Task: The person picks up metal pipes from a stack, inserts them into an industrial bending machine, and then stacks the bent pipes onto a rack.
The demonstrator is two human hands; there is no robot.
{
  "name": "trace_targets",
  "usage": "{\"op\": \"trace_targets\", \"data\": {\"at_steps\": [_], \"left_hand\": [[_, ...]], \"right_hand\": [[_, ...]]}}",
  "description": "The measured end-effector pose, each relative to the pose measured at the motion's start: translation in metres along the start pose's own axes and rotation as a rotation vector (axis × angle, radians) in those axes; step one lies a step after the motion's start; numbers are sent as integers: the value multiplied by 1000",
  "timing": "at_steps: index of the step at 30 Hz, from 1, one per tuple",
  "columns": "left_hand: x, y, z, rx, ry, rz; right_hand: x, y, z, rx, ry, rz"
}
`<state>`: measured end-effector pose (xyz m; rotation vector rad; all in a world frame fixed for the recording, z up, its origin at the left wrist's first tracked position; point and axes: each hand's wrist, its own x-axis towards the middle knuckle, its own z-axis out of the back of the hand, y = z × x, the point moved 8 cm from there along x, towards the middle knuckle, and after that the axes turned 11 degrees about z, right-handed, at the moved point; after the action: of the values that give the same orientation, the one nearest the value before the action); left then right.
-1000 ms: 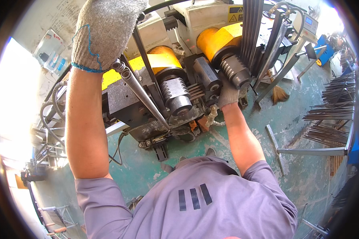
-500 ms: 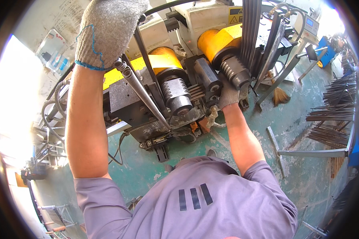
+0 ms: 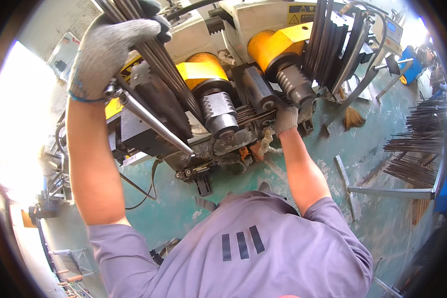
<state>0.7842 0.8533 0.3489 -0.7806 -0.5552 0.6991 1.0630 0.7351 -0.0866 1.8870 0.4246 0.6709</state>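
Dark ribbed steel rods [image 3: 159,64] run bundled into the machine [image 3: 223,114]. My gloved left hand [image 3: 111,52] grips them, closed. My right hand [image 3: 284,119] clutches their ends by the rollers.

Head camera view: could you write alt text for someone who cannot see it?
Seen from above, a person's gloved left hand grips a bundle of ribbed steel rods, while the gloved right hand rests at the grooved rollers of a yellow-and-grey machine standing on a green floor.

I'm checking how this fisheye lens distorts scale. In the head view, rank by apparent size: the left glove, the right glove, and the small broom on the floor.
1. Left glove, largest, though it is much nearer the camera.
2. Right glove.
3. Broom, close to the right glove, so that order is unsure.
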Motion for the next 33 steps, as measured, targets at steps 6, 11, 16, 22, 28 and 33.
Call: {"op": "trace_targets", "data": {"at_steps": [6, 11, 16, 22, 28, 33], "left_hand": [[-11, -17, -6, -8, -37, -46], [3, -1, 6, -54, 72, -76], [2, 3, 6, -61, -41, -27], [-4, 8, 9, 81, -119, -6], [-7, 4, 4, 129, -158, 73], [-10, 1, 1, 148, -161, 113]], "right_hand": [[-1, 32, -4, -517, 162, 368], [4, 14, 3, -78, 0, 106], [2, 15, -1, 18, -26, -24], [1, 28, -7, -569, 193, 315], [6, 7, 0, -313, 64, 201], [3, -2, -1, -118, 24, 43]]}}
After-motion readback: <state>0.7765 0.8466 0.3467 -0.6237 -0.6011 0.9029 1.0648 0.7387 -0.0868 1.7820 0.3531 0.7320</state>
